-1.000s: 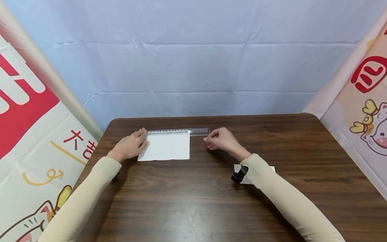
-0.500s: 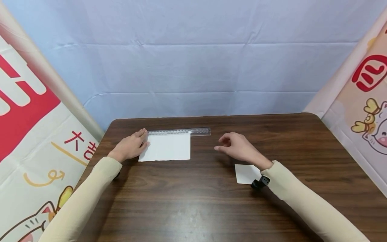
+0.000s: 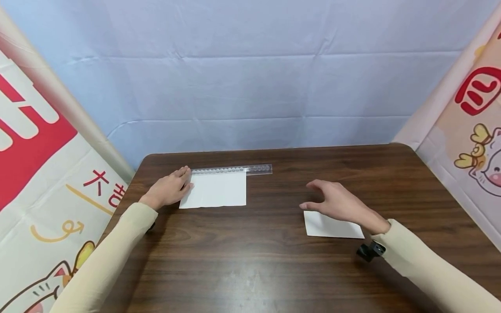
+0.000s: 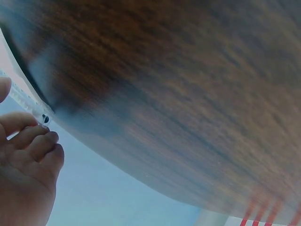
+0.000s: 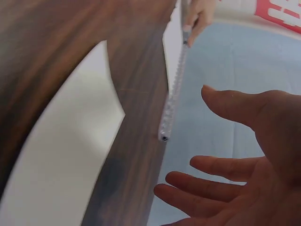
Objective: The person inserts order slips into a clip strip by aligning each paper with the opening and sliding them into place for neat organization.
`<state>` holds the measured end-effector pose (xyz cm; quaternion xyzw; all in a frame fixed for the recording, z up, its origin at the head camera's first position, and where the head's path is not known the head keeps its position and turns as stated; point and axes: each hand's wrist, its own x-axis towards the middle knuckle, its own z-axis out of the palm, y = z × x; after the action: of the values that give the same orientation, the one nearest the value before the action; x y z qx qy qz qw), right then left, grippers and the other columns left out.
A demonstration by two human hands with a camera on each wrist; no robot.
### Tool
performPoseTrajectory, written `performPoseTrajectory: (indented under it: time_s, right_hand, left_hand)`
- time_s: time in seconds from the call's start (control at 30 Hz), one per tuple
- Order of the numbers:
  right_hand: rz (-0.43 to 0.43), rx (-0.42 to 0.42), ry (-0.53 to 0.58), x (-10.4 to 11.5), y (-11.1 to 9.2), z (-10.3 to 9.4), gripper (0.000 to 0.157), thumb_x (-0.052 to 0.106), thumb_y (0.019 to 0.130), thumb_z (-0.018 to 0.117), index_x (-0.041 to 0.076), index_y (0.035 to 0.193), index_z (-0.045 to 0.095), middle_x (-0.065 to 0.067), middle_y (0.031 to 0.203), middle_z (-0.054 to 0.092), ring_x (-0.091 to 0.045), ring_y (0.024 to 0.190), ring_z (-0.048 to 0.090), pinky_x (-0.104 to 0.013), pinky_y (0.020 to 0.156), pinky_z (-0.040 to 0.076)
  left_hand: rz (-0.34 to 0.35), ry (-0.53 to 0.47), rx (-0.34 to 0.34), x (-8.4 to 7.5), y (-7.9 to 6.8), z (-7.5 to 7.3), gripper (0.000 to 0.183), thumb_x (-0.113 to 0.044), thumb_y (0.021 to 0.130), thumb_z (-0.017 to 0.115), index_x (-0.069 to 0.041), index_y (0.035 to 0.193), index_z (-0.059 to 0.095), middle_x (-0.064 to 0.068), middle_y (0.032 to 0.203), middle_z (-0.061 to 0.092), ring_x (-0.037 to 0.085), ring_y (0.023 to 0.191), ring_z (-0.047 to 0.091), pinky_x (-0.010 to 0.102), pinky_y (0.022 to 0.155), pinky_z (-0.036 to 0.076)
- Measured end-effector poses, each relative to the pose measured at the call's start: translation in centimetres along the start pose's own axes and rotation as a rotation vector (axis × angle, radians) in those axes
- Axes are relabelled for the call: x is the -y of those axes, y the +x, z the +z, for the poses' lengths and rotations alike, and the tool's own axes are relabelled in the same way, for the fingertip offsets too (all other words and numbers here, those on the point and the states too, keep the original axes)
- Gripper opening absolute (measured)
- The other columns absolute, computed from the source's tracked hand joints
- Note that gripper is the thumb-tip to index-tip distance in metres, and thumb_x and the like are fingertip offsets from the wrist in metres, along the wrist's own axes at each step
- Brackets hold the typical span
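Observation:
A clear plastic ruler (image 3: 258, 169) lies along the far edge of a white sheet of paper (image 3: 217, 189), its right end reaching past the paper. My left hand (image 3: 167, 188) rests on the left end of the ruler and the paper's upper left corner; its fingers cover that part. Over the table to the right, my right hand (image 3: 336, 201) holds nothing, its thumb and fingers spread apart. Just below it is a second piece of white paper (image 3: 328, 227), its far edge partly covered by the hand. The right wrist view shows this paper (image 5: 70, 136) with a pointed, slightly lifted corner.
Both papers lie on a dark wood-grain table (image 3: 242, 256) with rounded far corners. Behind it hangs a pale blue cloth (image 3: 250, 87). Printed banners stand at the left (image 3: 58, 182) and right (image 3: 469, 143).
My right hand has left the ruler's right end and moved right and nearer, its thumb and fingers opening, to above the second paper. The left hand, ruler and first sheet stay put.

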<state>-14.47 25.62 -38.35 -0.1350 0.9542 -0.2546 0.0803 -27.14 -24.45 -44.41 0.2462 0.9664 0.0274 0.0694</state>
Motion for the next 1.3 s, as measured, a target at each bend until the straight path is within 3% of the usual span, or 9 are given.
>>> performPoseTrajectory:
  time_s: [0.37, 0.53, 0.8, 1.07, 1.3]
  right_hand:
    - [-0.062, 0.056, -0.089, -1.5, -2.9, 1.3, 0.09, 0.045, 0.094, 0.079, -0.006, 0.158, 0.041, -0.028, 0.156, 0.052, -0.044, 0.137, 0.059, -0.058, 0.104, 0.056]
    - [-0.06, 0.041, -0.119, -2.1, -3.6, 1.9, 0.091, 0.046, 0.093, 0.08, -0.007, 0.157, 0.043, -0.029, 0.157, 0.052, -0.046, 0.14, 0.056, -0.061, 0.108, 0.052]
    - [-0.057, 0.043, -0.141, -2.7, -4.5, 3.0, 0.084, 0.043, 0.093, 0.08, -0.005, 0.154, 0.048, -0.031, 0.161, 0.044, -0.055, 0.15, 0.039, -0.074, 0.114, 0.039]
    - [-0.103, 0.014, -0.165, -3.5, -5.1, 3.9, 0.081, 0.042, 0.096, 0.077, -0.008, 0.153, 0.048, -0.032, 0.161, 0.043, -0.051, 0.152, 0.039, -0.073, 0.116, 0.039]
    - [-0.094, -0.005, -0.193, -3.9, -5.4, 3.9, 0.083, 0.052, 0.099, 0.069, -0.005, 0.156, 0.046, -0.028, 0.165, 0.04, -0.049, 0.154, 0.037, -0.072, 0.117, 0.039]
  left_hand:
    - [0.0, 0.004, -0.014, 0.0, 0.0, 0.0, 0.066, -0.034, 0.114, 0.044, 0.006, 0.163, 0.029, 0.028, 0.171, 0.025, 0.045, 0.159, 0.029, 0.061, 0.124, 0.037]
    - [0.004, 0.008, -0.02, -0.2, 0.0, -0.1, 0.065, -0.034, 0.114, 0.044, 0.006, 0.163, 0.03, 0.028, 0.171, 0.026, 0.045, 0.158, 0.031, 0.061, 0.122, 0.04]
    - [0.002, -0.011, -0.014, -0.2, -0.3, 0.0, 0.065, -0.034, 0.114, 0.044, 0.006, 0.163, 0.029, 0.029, 0.171, 0.025, 0.046, 0.157, 0.031, 0.062, 0.119, 0.042]
    - [0.004, 0.004, -0.015, -0.1, -0.2, -0.1, 0.064, -0.033, 0.114, 0.044, 0.006, 0.163, 0.03, 0.029, 0.171, 0.026, 0.046, 0.157, 0.033, 0.062, 0.118, 0.044]
    - [-0.002, -0.003, -0.006, -0.3, -0.1, -0.1, 0.065, -0.033, 0.114, 0.044, 0.006, 0.163, 0.029, 0.029, 0.171, 0.025, 0.047, 0.157, 0.033, 0.063, 0.119, 0.042]
